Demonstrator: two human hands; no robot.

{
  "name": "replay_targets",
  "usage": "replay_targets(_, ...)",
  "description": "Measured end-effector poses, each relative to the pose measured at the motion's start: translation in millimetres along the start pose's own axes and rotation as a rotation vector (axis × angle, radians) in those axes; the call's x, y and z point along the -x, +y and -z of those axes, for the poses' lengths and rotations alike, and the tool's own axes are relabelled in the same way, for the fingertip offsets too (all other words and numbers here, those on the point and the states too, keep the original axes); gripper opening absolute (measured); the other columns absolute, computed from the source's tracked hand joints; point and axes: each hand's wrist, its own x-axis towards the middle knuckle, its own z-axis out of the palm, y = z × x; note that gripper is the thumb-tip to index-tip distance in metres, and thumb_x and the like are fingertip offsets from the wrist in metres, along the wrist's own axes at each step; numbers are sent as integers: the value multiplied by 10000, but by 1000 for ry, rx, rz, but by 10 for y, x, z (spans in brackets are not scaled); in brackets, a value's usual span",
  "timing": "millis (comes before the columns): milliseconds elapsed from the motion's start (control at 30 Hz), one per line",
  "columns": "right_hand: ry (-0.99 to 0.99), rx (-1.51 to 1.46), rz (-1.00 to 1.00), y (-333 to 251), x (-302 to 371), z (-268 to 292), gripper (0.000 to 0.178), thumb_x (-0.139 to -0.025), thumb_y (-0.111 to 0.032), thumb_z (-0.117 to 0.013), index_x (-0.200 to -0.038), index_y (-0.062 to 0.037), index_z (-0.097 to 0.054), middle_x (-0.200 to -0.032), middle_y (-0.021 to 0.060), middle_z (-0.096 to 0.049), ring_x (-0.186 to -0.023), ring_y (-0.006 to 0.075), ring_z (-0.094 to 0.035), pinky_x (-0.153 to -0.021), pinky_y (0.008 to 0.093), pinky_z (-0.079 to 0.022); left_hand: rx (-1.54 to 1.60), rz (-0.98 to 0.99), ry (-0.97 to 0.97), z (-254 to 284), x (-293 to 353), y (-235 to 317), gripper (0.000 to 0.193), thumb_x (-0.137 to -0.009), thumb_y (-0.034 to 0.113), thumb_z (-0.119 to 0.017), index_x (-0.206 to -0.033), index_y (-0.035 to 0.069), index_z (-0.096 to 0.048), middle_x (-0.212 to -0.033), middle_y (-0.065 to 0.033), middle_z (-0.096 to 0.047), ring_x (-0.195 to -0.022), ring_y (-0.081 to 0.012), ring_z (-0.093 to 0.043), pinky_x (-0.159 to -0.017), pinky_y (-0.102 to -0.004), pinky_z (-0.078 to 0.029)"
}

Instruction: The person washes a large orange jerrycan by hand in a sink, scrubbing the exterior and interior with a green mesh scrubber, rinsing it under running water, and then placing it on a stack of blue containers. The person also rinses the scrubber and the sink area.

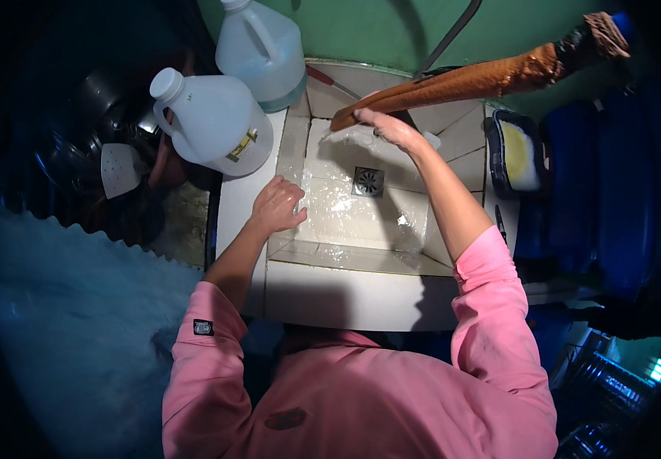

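Note:
A long orange-brown fabric-like sleeve or tube (460, 86) slants down from the upper right over a white tiled sink (346, 222). My right hand (393, 131) grips its lower end, thumb on the near side and the other fingers mostly hidden behind it. Whitish water or suds show just below that end. My left hand (278, 205) looks wet and is loosely curled over the sink's left edge, with nothing visible in it. Between the hands, a square metal drain (368, 182) lies in the wet sink floor.
Two large plastic jugs (219, 126) stand on the left ledge. Beyond them are dark pots and a white perforated utensil (120, 170). A red-handled tool (330, 80) lies at the back. On the right sits a dark tray with a yellow-and-white sponge (520, 157), near blue containers (625, 191).

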Motion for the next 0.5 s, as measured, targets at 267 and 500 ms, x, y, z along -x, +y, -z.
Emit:
replay_targets(267,-383,199,-67,-392,827,-429,205,-879,-220,-744,-938,-67,-620,-946,8,-663,-913,113,-606,-850,302,-502,-9,25,-55,72,-45,38,255,-756,306,-678,-797,54,-687,-850,-122,-698,-910,-261,-645,-976,-376,-426)
replay_targets(500,-160,371,-183,-29,1571,105,332,-855,-333,-796,-943,-59,-632,-909,1,-657,-888,122,-604,-782,298,-482,-14,22,-10,34,-51,29,239,-745,289,-680,-760,50,-669,-815,-130,-690,-890,-268,-650,-958,-369,-438)
